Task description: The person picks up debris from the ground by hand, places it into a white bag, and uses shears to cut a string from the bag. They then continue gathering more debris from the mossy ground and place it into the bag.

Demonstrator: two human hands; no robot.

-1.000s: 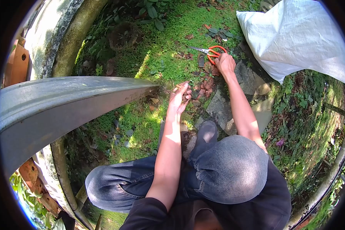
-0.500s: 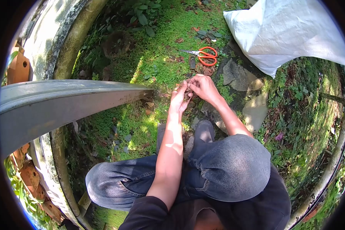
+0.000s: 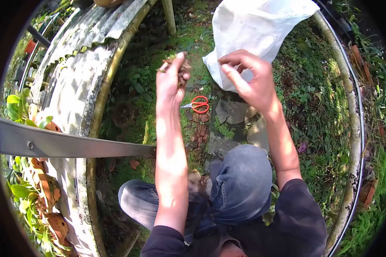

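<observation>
Both hands have come up from the ground and moved apart, so the picked-up dry leaves are now off the soil and carried by the left hand alone. Its fingers are curled round them, thumb on top, with bits poking out past the fingertips. The right hand is loosely curved with a gap between thumb and fingers, nothing visible in it, in front of the white sack, though whether they touch I cannot tell
</observation>
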